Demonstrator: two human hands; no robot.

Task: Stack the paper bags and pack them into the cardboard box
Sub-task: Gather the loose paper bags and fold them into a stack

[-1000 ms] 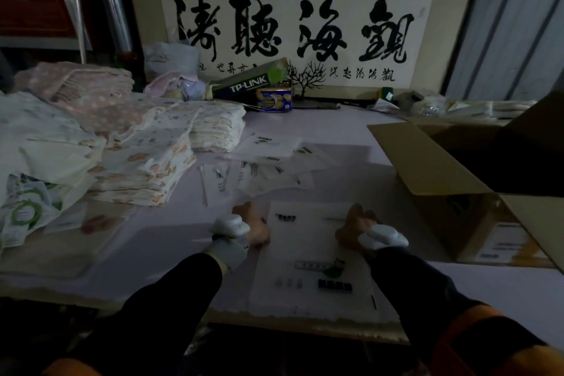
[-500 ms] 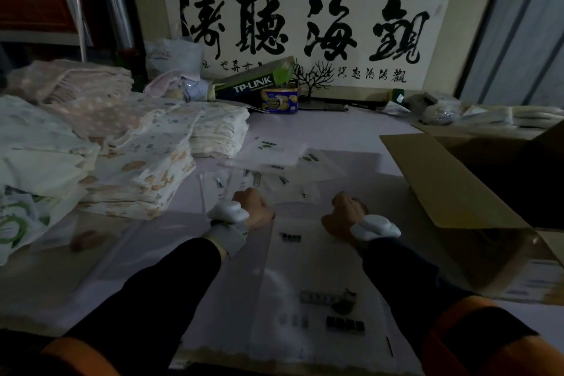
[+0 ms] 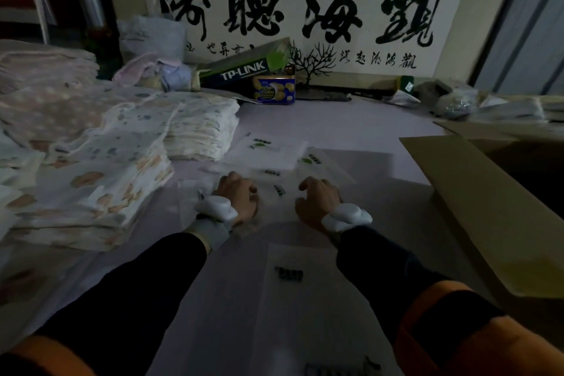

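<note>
Several white paper bags with small dark and green print lie scattered in a loose heap (image 3: 268, 152) in the middle of the table. My left hand (image 3: 241, 197) and my right hand (image 3: 320, 198) rest palm down on the heap's near edge. The left fingers are curled under and hidden; the right fingers are spread on a bag. Another white paper bag (image 3: 305, 299) lies flat near me, between my forearms. The open cardboard box (image 3: 476, 201) stands at the right, with one flap folded out toward my right arm.
Piles of folded printed cloth (image 3: 100, 180) fill the left side of the table. A TP-LINK carton (image 3: 241, 70) and a blue popcorn tin (image 3: 274, 90) stand at the back, below a framed calligraphy panel (image 3: 305, 3). Plastic-wrapped clutter (image 3: 457, 101) lies at the back right.
Both hands left the near bag and moved forward onto the scattered heap. The view shifted forward with them, so the near bag now lies between my forearms.
</note>
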